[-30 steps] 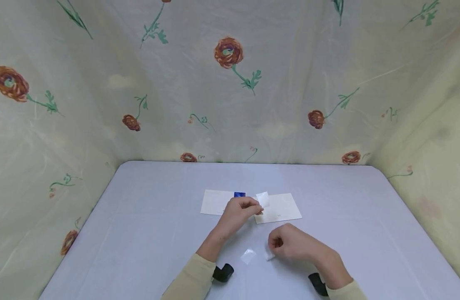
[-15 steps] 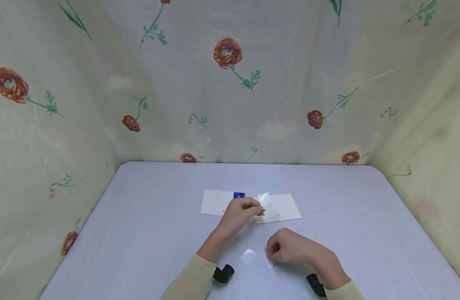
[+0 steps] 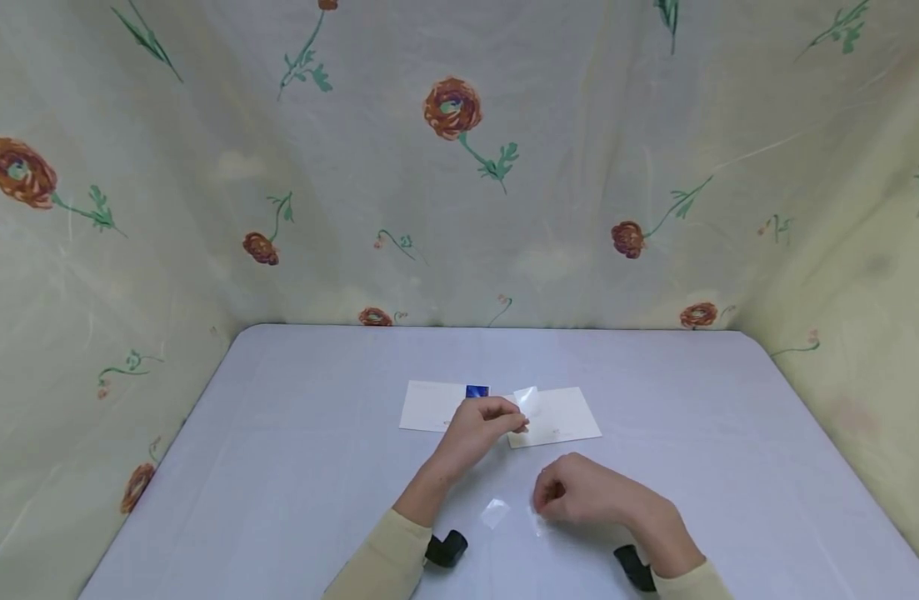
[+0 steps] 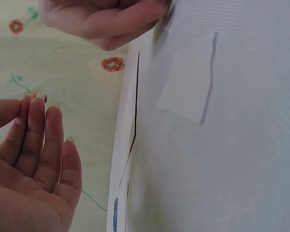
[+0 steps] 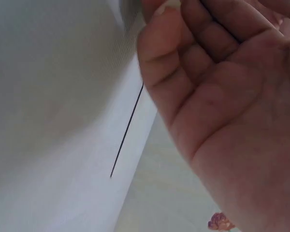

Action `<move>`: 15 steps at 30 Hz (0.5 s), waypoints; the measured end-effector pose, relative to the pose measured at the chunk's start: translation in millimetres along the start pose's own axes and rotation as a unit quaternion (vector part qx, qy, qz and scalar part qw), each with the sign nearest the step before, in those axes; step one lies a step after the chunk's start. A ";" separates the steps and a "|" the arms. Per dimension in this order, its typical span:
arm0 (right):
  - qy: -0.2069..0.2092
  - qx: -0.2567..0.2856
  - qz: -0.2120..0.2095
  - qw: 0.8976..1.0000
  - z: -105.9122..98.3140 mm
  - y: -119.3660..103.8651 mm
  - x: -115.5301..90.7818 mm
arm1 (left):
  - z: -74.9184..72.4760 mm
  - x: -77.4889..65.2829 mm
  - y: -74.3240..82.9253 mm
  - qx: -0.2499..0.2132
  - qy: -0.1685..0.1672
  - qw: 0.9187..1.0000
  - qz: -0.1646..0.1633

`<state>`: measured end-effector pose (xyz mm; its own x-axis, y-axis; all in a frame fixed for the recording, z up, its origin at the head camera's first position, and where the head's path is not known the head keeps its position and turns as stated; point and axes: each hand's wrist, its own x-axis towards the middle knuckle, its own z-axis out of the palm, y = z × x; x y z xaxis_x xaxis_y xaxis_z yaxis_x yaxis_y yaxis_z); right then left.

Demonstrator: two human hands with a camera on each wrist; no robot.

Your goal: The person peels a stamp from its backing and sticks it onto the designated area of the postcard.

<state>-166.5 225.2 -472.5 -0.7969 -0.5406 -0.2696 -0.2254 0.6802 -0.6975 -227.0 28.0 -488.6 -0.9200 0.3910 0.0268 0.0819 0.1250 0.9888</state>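
Observation:
In the head view my left hand (image 3: 477, 429) pinches a small clear film piece (image 3: 526, 401) between thumb and fingertips. It holds the film over the near-left part of a white card (image 3: 567, 417). My right hand (image 3: 590, 493) is low over the table, fingers curled, its fingertips pinching another clear film piece (image 3: 537, 523) that is mostly hidden under them. Between the forearms a third clear film piece (image 3: 495, 513) lies on the cloth. The left wrist view shows my left hand (image 4: 36, 159) with thumb and fingertips together. In the right wrist view my right palm (image 5: 217, 106) hides the fingertips' work.
A second white card (image 3: 427, 406) lies to the left, with a blue patch (image 3: 477, 391) at its right end, partly behind my left hand. A white cloth covers the table (image 3: 302, 467). Flowered curtains (image 3: 541, 208) hang behind and at both sides.
My right hand dips slightly, then rises a little, while the film piece at its fingertips shifts and tilts. The left hand stays nearly still with its film.

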 end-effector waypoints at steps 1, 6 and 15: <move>0.017 -0.002 -0.006 1.000 -1.9 0.0 -0.4 | 0.3 0.1 -0.3 -0.002 0.000 1.000 0.001; 0.170 -0.023 -0.031 0.985 -9.7 0.5 -2.3 | 0.9 -1.2 2.4 -0.008 -0.004 1.000 0.001; 0.423 -0.091 -0.137 0.891 -13.1 3.0 -2.5 | 1.2 -3.5 9.0 -0.002 -0.013 1.000 -0.001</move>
<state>-172.5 235.2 -465.2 -0.8177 -0.1845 0.5453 -0.5030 0.6897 -0.5208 -222.6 28.8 -480.0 -0.9097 0.4148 0.0214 0.0789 0.1219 0.9894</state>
